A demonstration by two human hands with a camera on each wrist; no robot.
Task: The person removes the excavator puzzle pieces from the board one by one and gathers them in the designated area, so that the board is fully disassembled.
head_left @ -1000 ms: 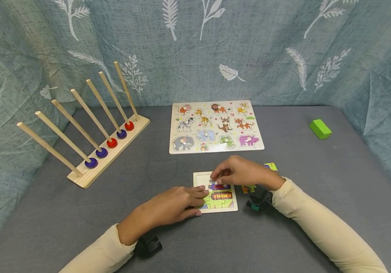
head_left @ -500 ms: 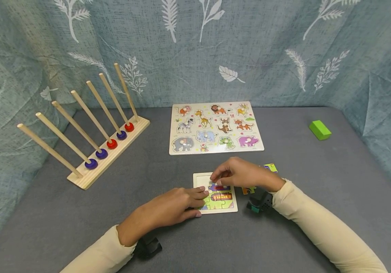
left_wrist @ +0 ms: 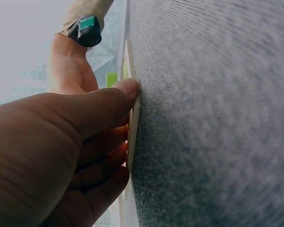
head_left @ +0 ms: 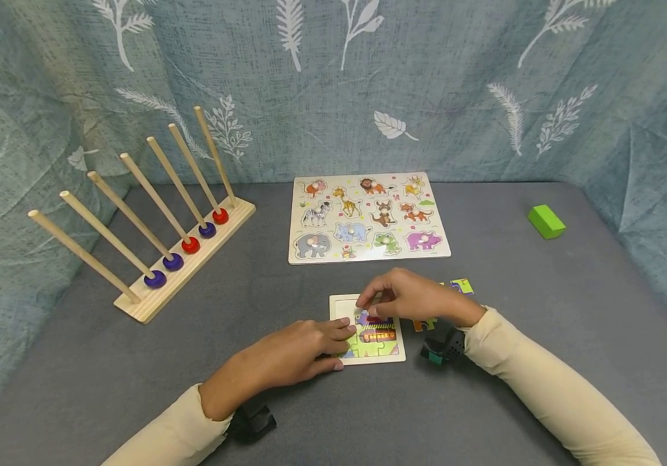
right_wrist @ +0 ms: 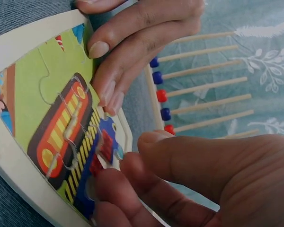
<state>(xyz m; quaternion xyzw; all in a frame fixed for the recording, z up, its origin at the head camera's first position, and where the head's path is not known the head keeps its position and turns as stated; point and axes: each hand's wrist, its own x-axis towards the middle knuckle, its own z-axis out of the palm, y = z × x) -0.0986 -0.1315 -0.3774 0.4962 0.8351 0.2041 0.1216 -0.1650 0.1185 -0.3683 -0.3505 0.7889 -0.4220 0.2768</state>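
A small wooden jigsaw tray [head_left: 336, 299] lies on the table, its picture showing an orange-and-yellow track and green ground. My left hand [head_left: 304, 349] rests on the tray's left side, fingers extended over the picture and thumb at the near edge. At the upper part of the picture, my right hand [head_left: 403, 298] has its fingertips on a blue-and-red jigsaw piece [right_wrist: 107, 141], which sits slightly tilted against its neighbours. The fingers partly hide this piece. Loose jigsaw pieces [head_left: 462, 285] lie right of the tray, partly behind the right hand.
Behind the tray lies an animal peg puzzle board [head_left: 371, 217]. A wooden peg rack [head_left: 193, 264] with red and blue rings stands at the left. At the far right is a green block [head_left: 546, 221]. A patterned cloth [head_left: 333, 90] hangs behind the table.
My right fingertips have shifted very slightly left, and the blue-and-red jigsaw piece under them has turned a little. The left hand stays in place on the tray.
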